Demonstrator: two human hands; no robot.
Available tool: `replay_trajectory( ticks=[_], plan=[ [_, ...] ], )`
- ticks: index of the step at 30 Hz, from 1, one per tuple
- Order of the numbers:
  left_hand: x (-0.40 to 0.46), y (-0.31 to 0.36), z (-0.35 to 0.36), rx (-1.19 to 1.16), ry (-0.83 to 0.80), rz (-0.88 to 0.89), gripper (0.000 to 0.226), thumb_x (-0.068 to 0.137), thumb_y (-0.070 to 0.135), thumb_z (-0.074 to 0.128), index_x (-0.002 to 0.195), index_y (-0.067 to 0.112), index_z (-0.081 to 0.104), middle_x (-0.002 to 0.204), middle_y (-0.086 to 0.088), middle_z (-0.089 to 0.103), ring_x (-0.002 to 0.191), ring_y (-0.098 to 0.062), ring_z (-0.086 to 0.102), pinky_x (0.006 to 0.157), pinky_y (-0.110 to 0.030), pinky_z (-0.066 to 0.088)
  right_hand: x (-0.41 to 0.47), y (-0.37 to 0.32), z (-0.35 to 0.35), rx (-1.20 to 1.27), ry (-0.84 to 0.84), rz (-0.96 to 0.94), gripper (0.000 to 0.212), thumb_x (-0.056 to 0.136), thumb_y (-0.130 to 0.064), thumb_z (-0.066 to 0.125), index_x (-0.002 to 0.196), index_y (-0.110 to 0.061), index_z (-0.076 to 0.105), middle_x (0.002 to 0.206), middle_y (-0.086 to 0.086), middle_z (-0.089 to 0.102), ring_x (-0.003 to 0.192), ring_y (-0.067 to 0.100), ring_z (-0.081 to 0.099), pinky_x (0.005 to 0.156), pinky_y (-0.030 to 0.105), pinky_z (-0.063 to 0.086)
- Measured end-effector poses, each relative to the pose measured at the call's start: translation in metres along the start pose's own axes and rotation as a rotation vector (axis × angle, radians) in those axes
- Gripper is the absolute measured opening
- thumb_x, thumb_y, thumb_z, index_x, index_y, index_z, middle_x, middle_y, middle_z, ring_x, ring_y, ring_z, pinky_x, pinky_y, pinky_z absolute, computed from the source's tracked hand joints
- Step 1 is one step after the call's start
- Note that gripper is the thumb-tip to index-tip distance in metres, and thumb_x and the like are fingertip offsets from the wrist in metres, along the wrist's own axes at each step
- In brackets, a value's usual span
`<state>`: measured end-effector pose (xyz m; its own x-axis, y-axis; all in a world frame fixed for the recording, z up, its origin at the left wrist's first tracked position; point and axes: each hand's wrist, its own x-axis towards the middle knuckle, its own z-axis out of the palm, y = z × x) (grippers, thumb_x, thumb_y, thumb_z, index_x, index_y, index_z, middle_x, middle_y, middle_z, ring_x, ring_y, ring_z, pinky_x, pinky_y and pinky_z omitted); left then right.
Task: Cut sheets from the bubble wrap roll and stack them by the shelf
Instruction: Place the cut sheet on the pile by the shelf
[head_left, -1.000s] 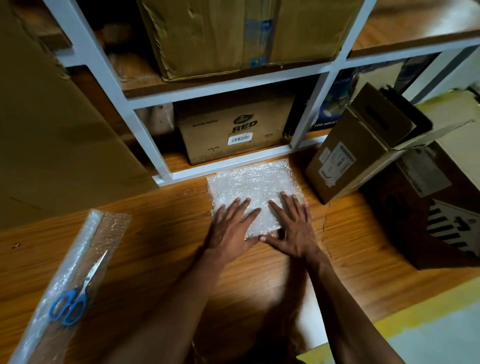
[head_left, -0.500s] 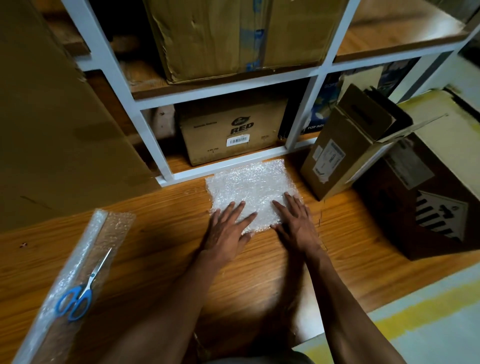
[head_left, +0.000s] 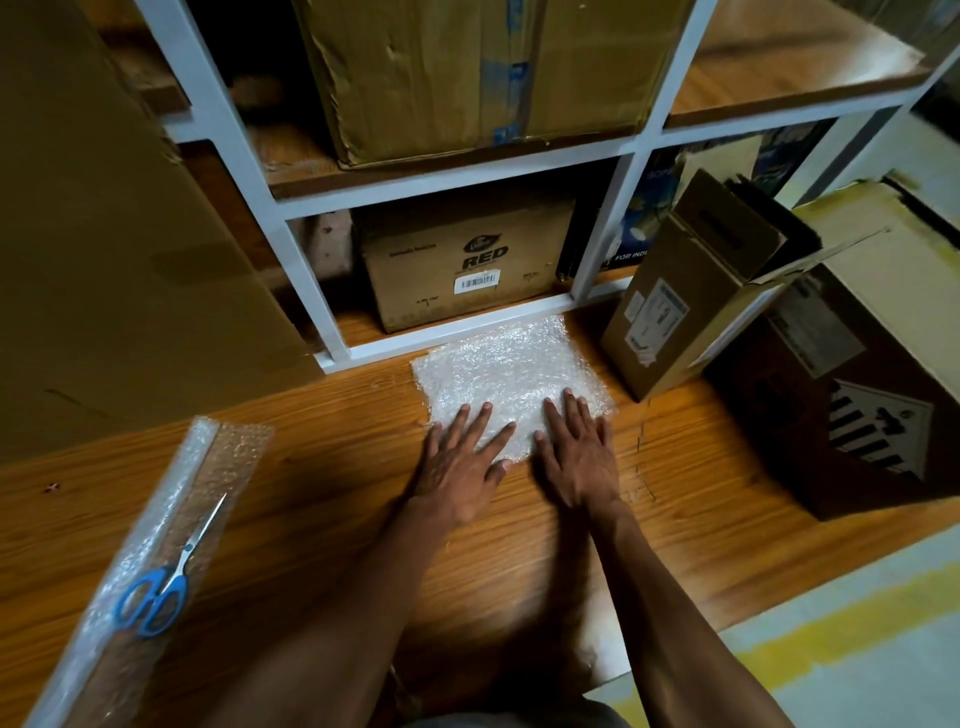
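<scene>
Our left hand (head_left: 464, 460) and right hand (head_left: 578, 453) press flat, fingers straight, on the bubble wrap sheets (head_left: 506, 374) against the shelf (head_left: 441, 340); the bubble wrap roll (head_left: 150, 545) and scissors (head_left: 166, 582) lie leftward, nearer our left.

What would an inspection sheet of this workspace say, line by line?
Surface: wood-grain floor.
Job's things: stack of cut sheets lying flat at the white shelf frame; bubble wrap roll to the left, blue scissors lying on it.
Clutter: open carton and a larger box on the right.
Grippers: left hand and right hand press flat on the stack.
Cables: nothing seen.
Surroundings: shelf with cardboard boxes.
</scene>
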<state>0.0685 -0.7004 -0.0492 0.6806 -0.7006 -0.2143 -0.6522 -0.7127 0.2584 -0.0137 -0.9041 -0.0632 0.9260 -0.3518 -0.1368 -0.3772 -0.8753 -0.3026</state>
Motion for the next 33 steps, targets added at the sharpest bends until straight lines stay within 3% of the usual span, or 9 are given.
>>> replay_trajectory(
  ticks=[3,6,10,13,16,21,24,27,33],
  plan=[
    [-0.001,-0.005,-0.001,0.014,0.011,0.011,0.060,0.109,0.050,0.025,0.159,0.051,-0.009,0.169,0.010,-0.023,0.156,-0.022,-0.024,0.125,-0.058,0.000,-0.002,-0.004,0.003,-0.026,0.008,0.062,0.068,0.105,-0.055,0.013,0.168,-0.032,0.012,0.176,-0.001,-0.001,0.163,0.023,-0.001,0.130,0.054,0.002],
    [-0.004,-0.010,-0.004,-0.011,0.026,0.007,0.062,0.108,0.053,0.025,0.159,0.050,-0.010,0.169,0.011,-0.023,0.156,-0.021,-0.023,0.125,-0.056,-0.004,-0.002,-0.013,-0.002,-0.025,0.002,0.119,0.067,0.108,-0.055,0.015,0.169,-0.028,0.008,0.176,0.003,-0.003,0.162,0.024,-0.004,0.130,0.053,-0.003],
    [-0.020,-0.020,-0.008,-0.018,0.080,-0.012,0.063,0.107,0.055,0.028,0.162,0.042,0.002,0.172,0.008,-0.007,0.159,-0.022,-0.008,0.126,-0.052,0.005,-0.012,-0.039,-0.005,-0.010,0.079,0.093,0.072,0.105,-0.054,0.013,0.167,-0.019,0.019,0.176,0.006,0.007,0.163,0.024,0.001,0.128,0.048,-0.006],
    [-0.042,-0.031,-0.012,-0.052,0.157,-0.074,0.056,0.106,0.048,0.036,0.159,0.033,0.026,0.169,0.005,0.016,0.154,-0.024,0.014,0.123,-0.051,0.020,-0.026,-0.063,0.003,-0.017,0.203,-0.006,0.063,0.102,-0.043,0.031,0.157,-0.015,0.043,0.170,0.011,0.030,0.159,0.030,0.022,0.129,0.052,0.015],
    [-0.066,-0.048,-0.014,-0.067,0.239,-0.119,0.046,0.104,0.046,0.043,0.148,0.034,0.042,0.160,0.007,0.031,0.145,-0.021,0.028,0.116,-0.048,0.031,-0.041,-0.090,0.016,0.009,0.273,-0.107,0.047,0.098,-0.032,0.053,0.142,-0.016,0.053,0.157,0.010,0.047,0.143,0.032,0.043,0.115,0.050,0.037],
    [-0.117,-0.093,-0.014,-0.047,0.323,-0.192,0.036,0.101,0.047,0.047,0.131,0.031,0.060,0.146,0.005,0.049,0.133,-0.022,0.041,0.107,-0.046,0.038,-0.072,-0.154,0.043,0.062,0.205,-0.215,0.030,0.095,-0.028,0.059,0.124,-0.019,0.059,0.122,0.006,0.062,0.104,0.033,0.060,0.086,0.045,0.050],
    [-0.155,-0.127,-0.016,-0.048,0.389,-0.240,0.027,0.098,0.041,0.052,0.119,0.029,0.064,0.129,0.005,0.057,0.122,-0.023,0.049,0.099,-0.044,0.042,-0.090,-0.200,0.061,0.086,0.148,-0.256,0.019,0.095,-0.028,0.057,0.112,-0.020,0.060,0.110,0.008,0.063,0.094,0.036,0.061,0.077,0.044,0.051],
    [-0.202,-0.167,-0.019,-0.010,0.409,-0.357,0.026,0.090,0.036,0.052,0.112,0.028,0.063,0.116,0.003,0.058,0.113,-0.025,0.053,0.093,-0.043,0.046,-0.114,-0.253,0.076,0.104,0.051,-0.287,0.021,0.099,-0.035,0.051,0.113,-0.022,0.060,0.107,0.008,0.064,0.094,0.038,0.064,0.072,0.043,0.051],
    [-0.286,-0.235,-0.018,0.090,0.360,-0.548,0.027,0.084,0.032,0.063,0.109,0.021,0.064,0.111,-0.007,0.060,0.105,-0.030,0.056,0.084,-0.045,0.050,-0.157,-0.350,0.104,0.098,-0.111,-0.353,0.035,0.103,-0.052,0.041,0.120,-0.025,0.057,0.121,0.008,0.062,0.107,0.039,0.065,0.083,0.045,0.055]
  ],
)
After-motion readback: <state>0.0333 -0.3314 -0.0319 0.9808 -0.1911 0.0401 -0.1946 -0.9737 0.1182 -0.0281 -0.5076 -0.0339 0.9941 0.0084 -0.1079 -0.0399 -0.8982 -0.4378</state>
